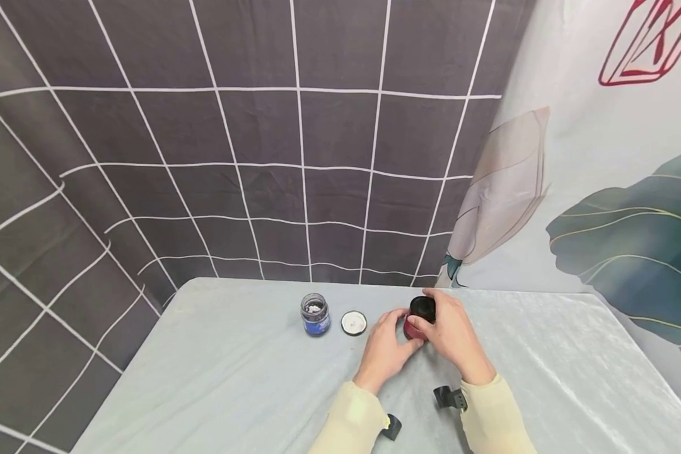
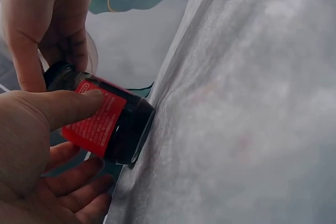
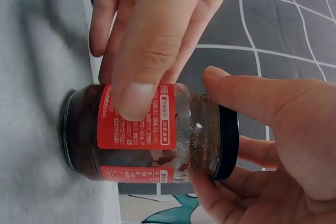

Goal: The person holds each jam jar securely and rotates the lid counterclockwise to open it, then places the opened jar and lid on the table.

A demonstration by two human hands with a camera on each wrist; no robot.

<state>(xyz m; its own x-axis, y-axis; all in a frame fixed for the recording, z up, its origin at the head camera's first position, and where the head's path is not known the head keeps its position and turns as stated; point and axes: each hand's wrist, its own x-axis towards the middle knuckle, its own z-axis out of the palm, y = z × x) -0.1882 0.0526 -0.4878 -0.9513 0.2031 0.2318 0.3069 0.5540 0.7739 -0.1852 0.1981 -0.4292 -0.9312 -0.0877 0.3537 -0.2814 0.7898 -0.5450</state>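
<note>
Currently, both hands are working at one red-labelled jar (image 1: 413, 332), which is standing on the table (image 1: 232, 359) near its far edge, its base meeting the cloth. The left hand (image 1: 387, 349) is gripping the body from the side, its thumb pressing flat on the label. The right hand (image 1: 454, 331) is pinching the top, thumb and fingers curling about the black lid (image 3: 228, 142) and the neck just under it; the lid is sitting on the jar. Dark contents are filling the lower glass, while streaks are clinging to the clear upper part. Left of the hands, a white, dark-rimmed disc (image 1: 354, 323) is lying flat, and just beyond it a lidless blue-labelled jar (image 1: 316, 315) is standing upright. Behind, a dark grey, white-gridded curtain (image 1: 340, 132) is hanging; a pale leaf-patterned one (image 1: 522, 252) is covering the right side.
</note>
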